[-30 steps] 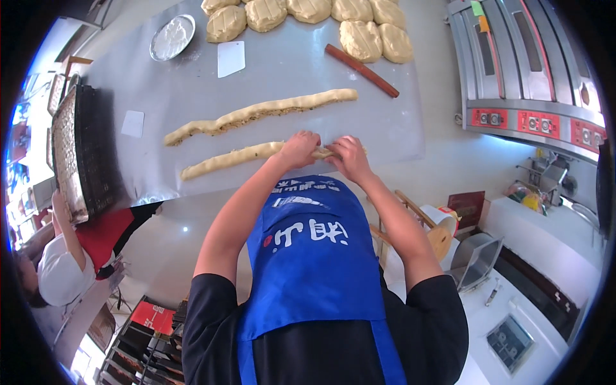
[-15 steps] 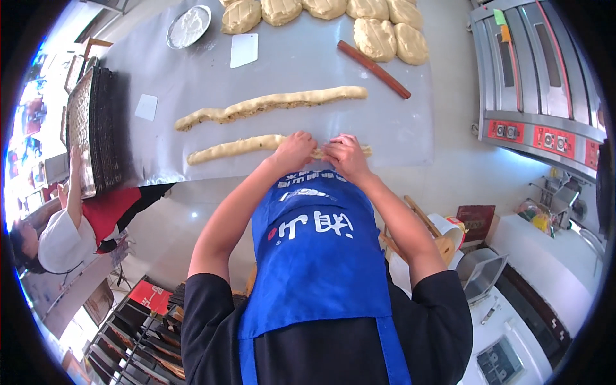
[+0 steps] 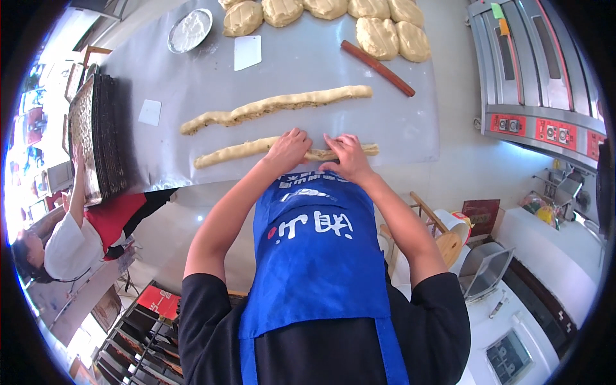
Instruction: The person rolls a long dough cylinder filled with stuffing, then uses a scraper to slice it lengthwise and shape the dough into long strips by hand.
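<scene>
A long filled dough roll (image 3: 231, 154) lies along the near edge of the table, with dark bits of filling showing in its seam. My left hand (image 3: 290, 150) is curled over its middle, fingers closed on the dough. Just to the right, my right hand (image 3: 348, 157) grips the same roll between thumb and fingers; the fingertips are partly hidden. Between the hands a short stretch of the seam shows. Beyond them a second, longer dough roll (image 3: 276, 104) rests untouched, its filling visible along the near side.
Large dough lumps (image 3: 377, 38) sit along the far side, near a wooden rolling pin (image 3: 378, 68). Farther left are a bowl of flour (image 3: 190, 31) and two white scrapers (image 3: 248, 52). Stacked dark trays (image 3: 102, 138) stand at the left, where another person (image 3: 70, 244) reaches toward them.
My hands have drawn slightly apart along the near roll, uncovering more of its seam. The right hand's fingers have spread around the dough. The whole view has shifted a little.
</scene>
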Demonstrator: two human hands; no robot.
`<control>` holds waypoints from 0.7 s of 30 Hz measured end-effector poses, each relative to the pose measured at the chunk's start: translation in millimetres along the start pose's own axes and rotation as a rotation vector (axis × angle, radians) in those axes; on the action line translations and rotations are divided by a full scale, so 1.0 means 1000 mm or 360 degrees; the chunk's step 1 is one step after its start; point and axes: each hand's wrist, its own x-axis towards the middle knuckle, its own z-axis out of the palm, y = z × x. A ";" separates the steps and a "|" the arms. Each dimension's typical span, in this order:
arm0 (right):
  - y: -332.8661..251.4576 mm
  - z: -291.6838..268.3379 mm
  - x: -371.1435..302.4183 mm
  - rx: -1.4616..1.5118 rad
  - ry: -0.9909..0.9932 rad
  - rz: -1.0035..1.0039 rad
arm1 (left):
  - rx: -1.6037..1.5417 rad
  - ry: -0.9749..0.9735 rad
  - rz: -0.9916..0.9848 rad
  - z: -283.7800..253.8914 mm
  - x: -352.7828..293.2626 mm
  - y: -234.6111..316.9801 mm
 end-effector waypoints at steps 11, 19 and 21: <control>-0.009 0.011 0.008 -0.0061 0.0066 -0.0073 | -0.0128 0.0159 0.0059 0.004 0.001 -0.011; -0.018 0.025 -0.005 -0.0018 0.0171 -0.0102 | -0.0481 0.0361 0.0205 0.009 -0.015 -0.019; -0.017 0.030 -0.007 -0.0016 0.0170 -0.0089 | -0.0514 0.0363 0.0252 0.021 -0.012 -0.022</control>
